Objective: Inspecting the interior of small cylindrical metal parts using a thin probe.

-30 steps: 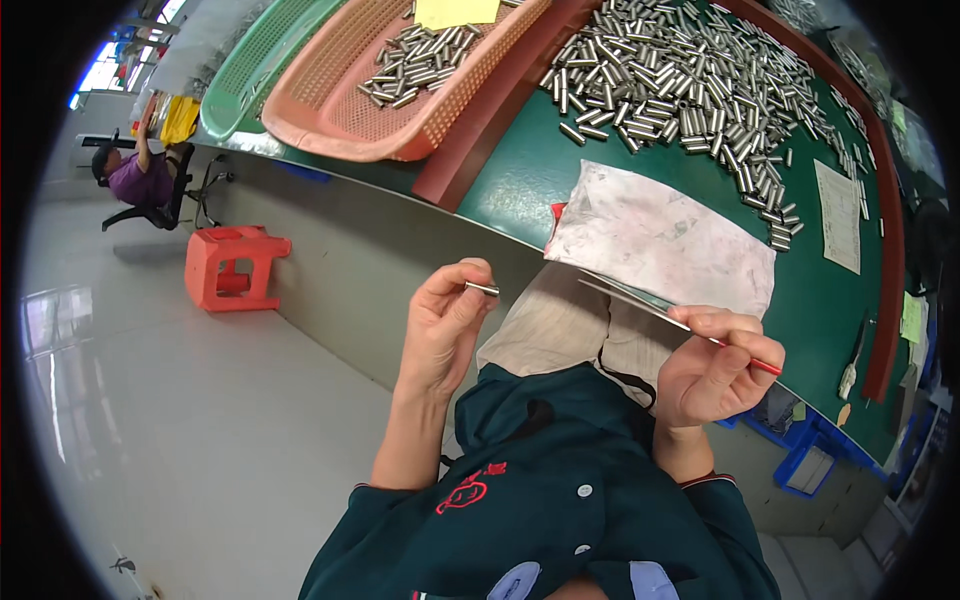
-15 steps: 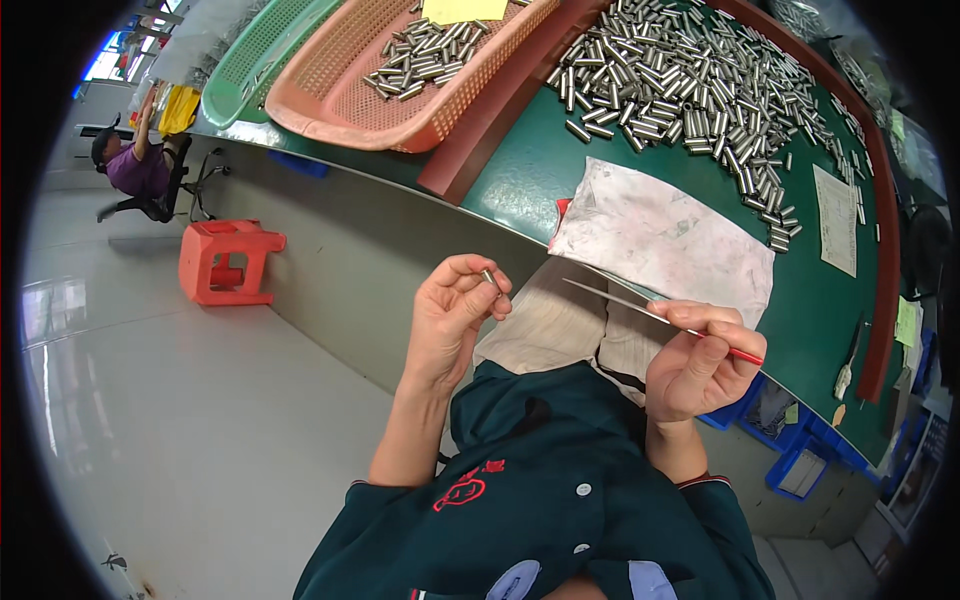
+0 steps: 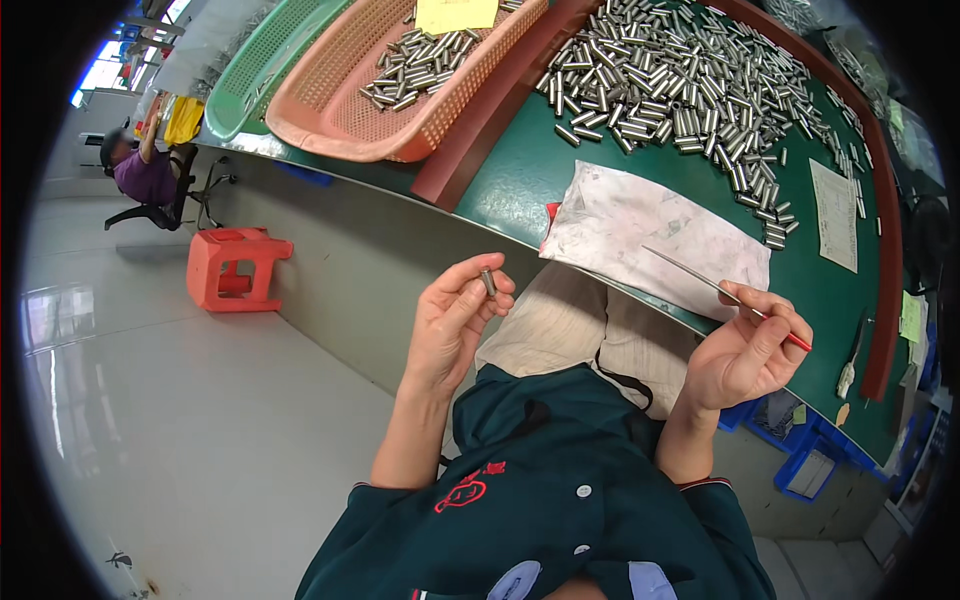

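Between the thumb and fingers of my left hand (image 3: 447,325) is a small shiny metal cylinder (image 3: 488,282), held in front of the table edge. My right hand (image 3: 745,358) grips a slim needle file (image 3: 688,270) by its red handle. The file's thin tip points up and left, over a stained white cloth (image 3: 650,225) on the table's near edge, and is apart from the cylinder. Beyond the cloth, a large heap of similar metal cylinders (image 3: 690,95) is spread on the green table (image 3: 510,185).
A pink basket (image 3: 300,115) with more cylinders and a yellow note stands left of a dark red rail (image 3: 470,145). Behind it is a green basket (image 3: 235,90). A paper slip (image 3: 834,215) lies right. A red stool (image 3: 235,270) and a seated person (image 3: 145,175) are far left.
My right hand has moved right and slightly up, drawing the file away from the cylinder. My left hand keeps the cylinder in nearly the same place, now turned more upright.
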A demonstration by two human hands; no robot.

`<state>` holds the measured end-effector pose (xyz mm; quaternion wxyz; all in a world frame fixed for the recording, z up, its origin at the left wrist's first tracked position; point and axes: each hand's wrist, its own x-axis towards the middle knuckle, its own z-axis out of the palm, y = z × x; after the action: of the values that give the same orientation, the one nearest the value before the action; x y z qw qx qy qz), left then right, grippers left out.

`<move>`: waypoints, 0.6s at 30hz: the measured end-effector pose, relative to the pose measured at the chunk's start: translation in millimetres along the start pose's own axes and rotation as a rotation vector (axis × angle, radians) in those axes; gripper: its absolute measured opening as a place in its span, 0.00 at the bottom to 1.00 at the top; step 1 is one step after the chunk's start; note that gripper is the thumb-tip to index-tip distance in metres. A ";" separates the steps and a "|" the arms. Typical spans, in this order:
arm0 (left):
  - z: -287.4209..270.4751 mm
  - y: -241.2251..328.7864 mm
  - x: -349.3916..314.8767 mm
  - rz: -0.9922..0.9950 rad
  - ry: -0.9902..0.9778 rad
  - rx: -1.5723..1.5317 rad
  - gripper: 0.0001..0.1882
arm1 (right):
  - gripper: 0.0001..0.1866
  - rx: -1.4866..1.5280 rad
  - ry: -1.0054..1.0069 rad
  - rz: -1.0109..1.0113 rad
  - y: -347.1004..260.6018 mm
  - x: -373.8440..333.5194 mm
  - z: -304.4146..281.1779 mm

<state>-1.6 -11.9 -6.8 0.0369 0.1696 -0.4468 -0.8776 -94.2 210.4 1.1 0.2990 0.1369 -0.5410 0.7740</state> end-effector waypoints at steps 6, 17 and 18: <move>37.3 21.8 4.9 0.404 0.048 0.591 0.11 | 0.04 0.003 0.033 -0.043 -2.6 6.3 -12.2; 87.4 109.2 77.0 1.391 0.474 1.519 0.11 | 0.03 -0.031 -0.135 -0.080 -7.7 0.8 -10.3; 95.3 105.2 78.1 1.322 0.316 1.440 0.09 | 0.03 -0.038 -0.121 -0.087 -8.0 0.6 -10.5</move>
<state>-115.7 -18.1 108.1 0.4668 -0.0168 -0.8684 -0.1667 -88.7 222.1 3.5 0.3015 0.2010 -0.5661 0.7404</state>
